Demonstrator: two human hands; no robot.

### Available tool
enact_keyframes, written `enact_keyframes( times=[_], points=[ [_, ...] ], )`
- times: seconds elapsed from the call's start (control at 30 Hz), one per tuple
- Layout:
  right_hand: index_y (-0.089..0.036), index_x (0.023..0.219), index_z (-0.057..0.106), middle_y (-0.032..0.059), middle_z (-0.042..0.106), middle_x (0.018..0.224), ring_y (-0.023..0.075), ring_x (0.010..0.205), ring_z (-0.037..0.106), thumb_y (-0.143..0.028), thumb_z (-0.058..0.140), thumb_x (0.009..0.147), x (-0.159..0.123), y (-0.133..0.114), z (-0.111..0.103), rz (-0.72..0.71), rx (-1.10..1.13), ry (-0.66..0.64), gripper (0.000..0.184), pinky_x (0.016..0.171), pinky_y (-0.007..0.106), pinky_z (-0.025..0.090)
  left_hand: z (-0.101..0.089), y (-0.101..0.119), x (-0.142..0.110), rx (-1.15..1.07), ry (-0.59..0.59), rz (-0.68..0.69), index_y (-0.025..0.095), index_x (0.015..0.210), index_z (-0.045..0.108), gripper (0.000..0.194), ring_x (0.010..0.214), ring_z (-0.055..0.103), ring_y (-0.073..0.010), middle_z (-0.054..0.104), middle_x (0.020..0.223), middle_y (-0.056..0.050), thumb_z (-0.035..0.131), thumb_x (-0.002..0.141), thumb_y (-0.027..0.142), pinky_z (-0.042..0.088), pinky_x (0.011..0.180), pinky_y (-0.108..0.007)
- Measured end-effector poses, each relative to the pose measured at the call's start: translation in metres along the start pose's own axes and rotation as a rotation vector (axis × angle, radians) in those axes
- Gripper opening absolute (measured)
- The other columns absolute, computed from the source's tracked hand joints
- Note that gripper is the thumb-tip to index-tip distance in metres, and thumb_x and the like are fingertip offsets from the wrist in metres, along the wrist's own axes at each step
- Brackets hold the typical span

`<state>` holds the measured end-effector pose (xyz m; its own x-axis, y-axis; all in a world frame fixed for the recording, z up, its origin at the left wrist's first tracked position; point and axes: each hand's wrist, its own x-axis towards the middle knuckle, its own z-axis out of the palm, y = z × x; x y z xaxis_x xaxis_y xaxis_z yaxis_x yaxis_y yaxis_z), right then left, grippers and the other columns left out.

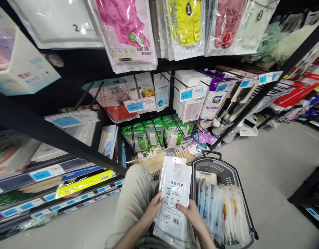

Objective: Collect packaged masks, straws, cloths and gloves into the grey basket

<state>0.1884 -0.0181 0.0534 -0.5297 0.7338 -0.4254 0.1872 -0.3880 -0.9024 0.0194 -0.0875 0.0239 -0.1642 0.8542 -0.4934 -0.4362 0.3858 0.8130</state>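
Note:
Both hands hold a white plastic packet of disposable face masks [172, 218] upright over my lap, its printed side toward me. My left hand [154, 207] grips the left edge, thumb on the front. On the right edge my right hand [192, 212] does the same, thumb across the print. The fingers behind the packet are hidden. More than one packet seems stacked there, as a second edge shows. Close by on the right, a dark shopping basket [244, 183] stands on the floor, filled with several upright packets [213, 211].
Ahead is a black shelf rack with hooks. Mask packets [163, 91], white packs [193, 103] and green-topped packs [135, 136] hang there. Packaged gloves [187, 24] hang above. A slanted shelf post [58, 135] stands at left. Grey tiled floor [276, 166] stretches to the right.

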Motion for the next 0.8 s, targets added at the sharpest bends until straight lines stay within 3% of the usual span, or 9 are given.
enact_keyframes(
  times=[0.03,0.1,0.23,0.3,0.33,0.4,0.5,0.8],
  points=[
    [-0.013,0.087,0.070,0.0121,0.073,0.094,0.0293,0.093,0.066,-0.049,0.068,0.067,-0.002,0.001,-0.002,-0.007,0.033,0.009,0.041,0.083,0.040,0.050,0.000,0.002,0.000,0.021,0.006,0.002,0.020,0.111,0.065,0.049,0.110,0.057,-0.0282,0.067,0.115,-0.008,0.071,0.070,0.045,0.041,0.097,-0.038],
    [-0.012,0.084,0.071,0.0135,0.073,0.093,0.0300,0.090,0.066,-0.051,0.069,0.065,-0.007,0.004,-0.017,0.004,0.060,0.145,0.043,0.080,0.040,0.051,-0.001,0.005,0.000,0.064,0.020,0.002,0.021,0.111,0.065,0.050,0.115,0.053,-0.0284,0.064,0.120,-0.007,0.072,0.068,0.047,0.038,0.100,-0.037],
    [-0.009,0.096,0.067,0.0171,0.071,0.099,0.0314,0.088,0.067,-0.053,0.065,0.065,-0.018,0.016,-0.096,0.083,0.062,0.619,0.054,0.074,0.039,0.053,-0.003,0.007,0.002,0.132,0.033,0.002,0.022,0.108,0.067,0.051,0.113,0.052,-0.0284,0.062,0.121,-0.007,0.075,0.064,0.045,0.037,0.099,-0.036],
    [-0.007,0.103,0.065,0.0186,0.070,0.102,0.0314,0.095,0.065,-0.051,0.056,0.071,-0.023,0.028,-0.140,0.116,-0.204,0.860,0.055,0.077,0.036,0.051,-0.004,0.006,0.003,0.129,0.034,0.002,0.023,0.108,0.067,0.049,0.109,0.054,-0.0274,0.062,0.119,-0.006,0.076,0.063,0.042,0.039,0.096,-0.035],
    [-0.006,0.103,0.064,0.0196,0.070,0.098,0.0321,0.093,0.065,-0.050,0.051,0.075,-0.023,0.035,-0.158,0.203,-0.424,0.907,0.053,0.075,0.036,0.051,-0.005,0.005,0.004,0.123,0.031,-0.001,0.023,0.108,0.067,0.049,0.107,0.055,-0.0268,0.062,0.117,-0.006,0.075,0.064,0.041,0.040,0.094,-0.034],
    [-0.004,0.098,0.065,0.0216,0.070,0.088,0.0325,0.087,0.066,-0.045,0.043,0.083,-0.022,0.051,-0.181,0.340,-0.805,0.830,0.049,0.072,0.036,0.049,-0.005,0.003,0.004,0.110,0.023,-0.011,0.023,0.108,0.066,0.047,0.102,0.056,-0.0253,0.064,0.111,-0.005,0.074,0.065,0.040,0.042,0.090,-0.032],
    [-0.005,0.092,0.065,0.0223,0.070,0.084,0.0305,0.084,0.067,-0.036,0.042,0.087,-0.013,0.077,-0.182,0.392,-1.006,0.701,0.039,0.071,0.033,0.046,-0.006,0.002,0.004,0.119,0.009,-0.023,0.023,0.109,0.065,0.046,0.095,0.057,-0.0231,0.065,0.104,-0.004,0.072,0.067,0.039,0.043,0.085,-0.029],
    [-0.003,0.100,0.061,0.0200,0.070,0.086,0.0243,0.082,0.068,-0.008,0.038,0.087,0.009,0.154,-0.134,0.497,-1.057,0.541,0.027,0.067,0.028,0.045,-0.006,0.004,0.003,0.166,0.014,-0.032,0.023,0.110,0.064,0.049,0.089,0.056,-0.0211,0.064,0.102,-0.004,0.071,0.066,0.043,0.043,0.082,-0.030]
  ],
)
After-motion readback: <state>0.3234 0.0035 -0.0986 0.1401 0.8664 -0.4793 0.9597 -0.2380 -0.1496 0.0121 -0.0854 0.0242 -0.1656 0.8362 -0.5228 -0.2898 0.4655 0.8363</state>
